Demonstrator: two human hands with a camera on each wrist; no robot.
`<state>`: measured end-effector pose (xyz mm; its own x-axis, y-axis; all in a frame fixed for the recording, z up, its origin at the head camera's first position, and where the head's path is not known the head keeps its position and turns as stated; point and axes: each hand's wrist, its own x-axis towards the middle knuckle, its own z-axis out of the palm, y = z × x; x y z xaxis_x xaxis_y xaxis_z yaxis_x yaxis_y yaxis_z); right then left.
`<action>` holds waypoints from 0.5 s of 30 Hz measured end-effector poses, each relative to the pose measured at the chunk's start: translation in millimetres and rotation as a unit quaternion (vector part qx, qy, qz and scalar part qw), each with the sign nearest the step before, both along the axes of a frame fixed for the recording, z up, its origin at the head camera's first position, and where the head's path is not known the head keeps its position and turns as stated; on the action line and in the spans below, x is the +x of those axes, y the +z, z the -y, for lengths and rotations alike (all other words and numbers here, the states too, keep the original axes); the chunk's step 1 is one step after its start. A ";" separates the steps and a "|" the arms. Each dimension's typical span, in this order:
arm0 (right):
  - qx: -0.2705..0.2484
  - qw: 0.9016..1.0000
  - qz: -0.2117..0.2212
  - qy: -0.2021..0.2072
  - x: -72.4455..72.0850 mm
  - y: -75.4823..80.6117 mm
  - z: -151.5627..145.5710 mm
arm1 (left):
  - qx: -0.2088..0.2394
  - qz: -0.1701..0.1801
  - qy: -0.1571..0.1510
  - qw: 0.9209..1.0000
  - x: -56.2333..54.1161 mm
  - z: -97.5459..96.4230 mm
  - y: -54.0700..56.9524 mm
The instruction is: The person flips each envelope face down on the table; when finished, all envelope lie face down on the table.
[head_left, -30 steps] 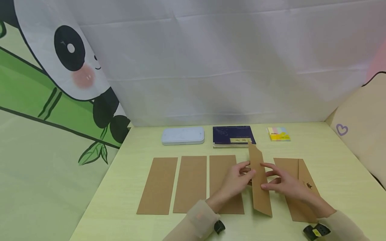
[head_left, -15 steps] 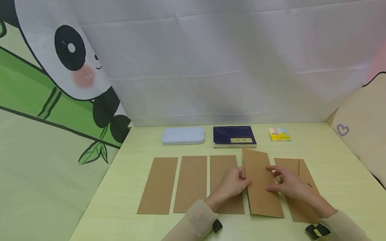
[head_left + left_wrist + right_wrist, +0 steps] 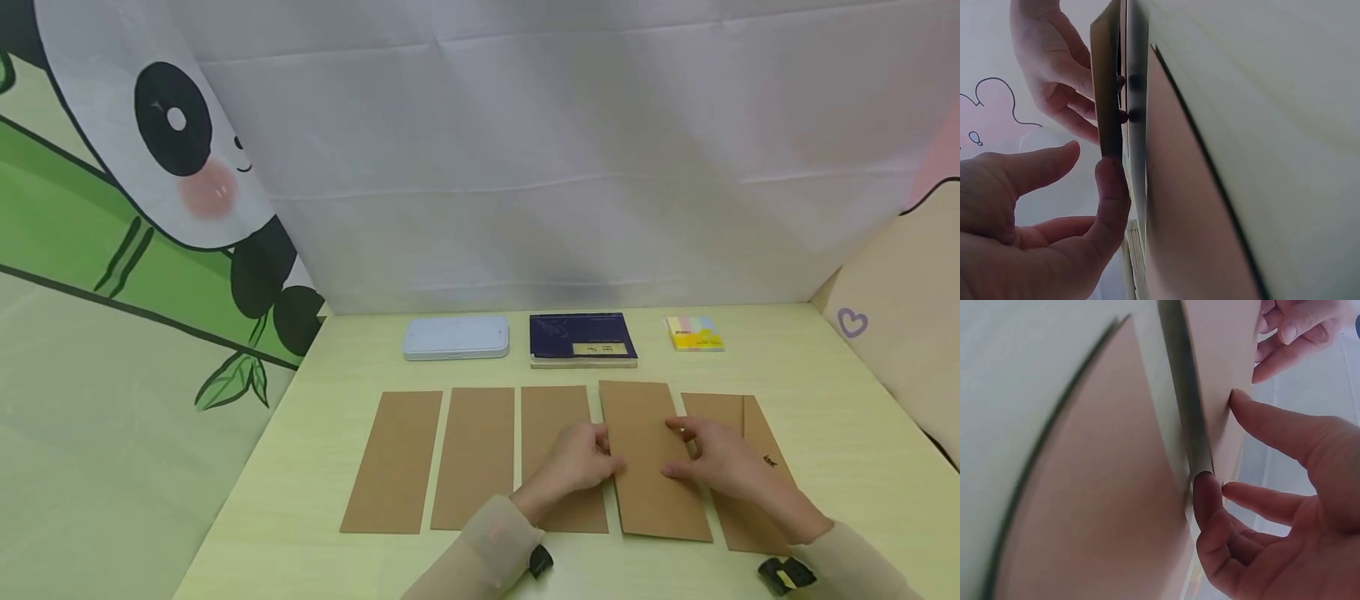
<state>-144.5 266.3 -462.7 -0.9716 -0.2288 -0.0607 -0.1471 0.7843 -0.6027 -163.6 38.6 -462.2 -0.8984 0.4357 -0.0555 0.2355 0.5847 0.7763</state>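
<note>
A brown kraft-paper envelope (image 3: 648, 467), plain side up, lies low over the table, with a gap beneath it in the wrist views. My left hand (image 3: 573, 458) holds its left edge; in the left wrist view a fingertip (image 3: 1112, 175) is under the edge and the thumb is above. The right hand (image 3: 720, 458) grips the opposite edge, its thumb on the top face and a finger (image 3: 1208, 490) below. Partly under the right hand and forearm is another envelope (image 3: 712, 408), with a flap line and small black mark. A third envelope (image 3: 551, 408) is partly behind the left hand.
Two more brown envelopes (image 3: 472, 458) lie in the row to the left. Behind the row sit a pale blue flat case (image 3: 455, 337), a dark blue book (image 3: 573, 333) and a pack of sticky notes (image 3: 695, 333). A white curtain (image 3: 555, 167) hangs at the table's back.
The envelope between my hands has turned from standing on edge to nearly flat, plain face up. My right hand has shifted slightly right and the left hand a little lower.
</note>
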 end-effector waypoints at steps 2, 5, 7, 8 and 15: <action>0.010 1.000 -0.002 0.002 -0.5 1.3 1.6 | -0.008 -0.005 -0.001 1.000 0.3 0.5 -0.3; 0.018 1.000 0.001 0.000 -0.4 2.6 3.7 | -0.021 -0.008 0.002 1.000 1.0 0.7 0.3; 0.019 1.000 0.008 -0.003 -0.3 3.4 4.5 | -0.026 -0.007 0.003 1.000 1.5 0.7 1.0; 0.021 1.000 0.008 -0.004 -0.3 3.6 4.8 | -0.028 -0.007 0.003 1.000 1.8 0.7 1.8; 0.033 0.999 -0.003 0.001 -1.2 2.4 6.2 | -0.063 -0.004 -0.006 0.998 2.9 -0.8 3.1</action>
